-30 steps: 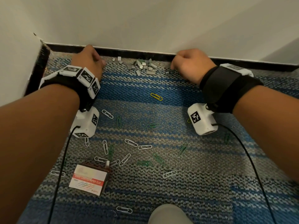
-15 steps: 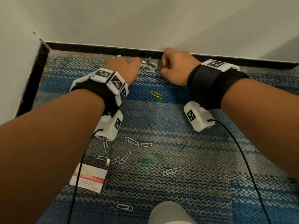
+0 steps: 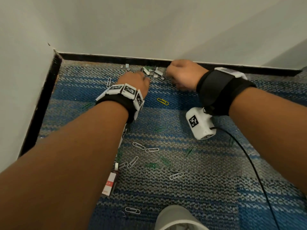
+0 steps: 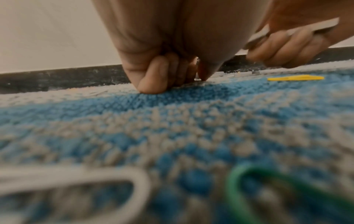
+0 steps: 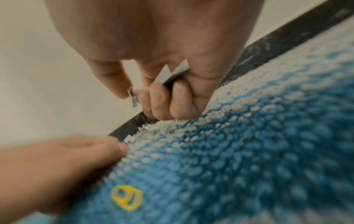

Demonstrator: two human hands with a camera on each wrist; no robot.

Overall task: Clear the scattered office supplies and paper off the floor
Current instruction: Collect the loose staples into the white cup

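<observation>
Staple strips (image 3: 152, 72) lie heaped on the carpet (image 3: 207, 188) against the black skirting, between both fists. Right hand (image 3: 182, 74) has its fingers (image 5: 156, 98) curled around some strips, another pinched at the thumb. Left hand (image 3: 135, 81) presses curled fingers (image 4: 153, 78) into the pile; whether they hold anything, I cannot tell. Paper-clip box (image 3: 110, 183) lies nearer, contents hidden, with loose paper clips (image 3: 152, 149) around.

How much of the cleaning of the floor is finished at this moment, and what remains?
Little looks done. In hand: the right hand already holds staple strips, and the left hand reaches the staple pile by the baseboard. Left: that pile, the yellow paper clip, many white and green paper clips on the carpet, and the paper clip box.
</observation>
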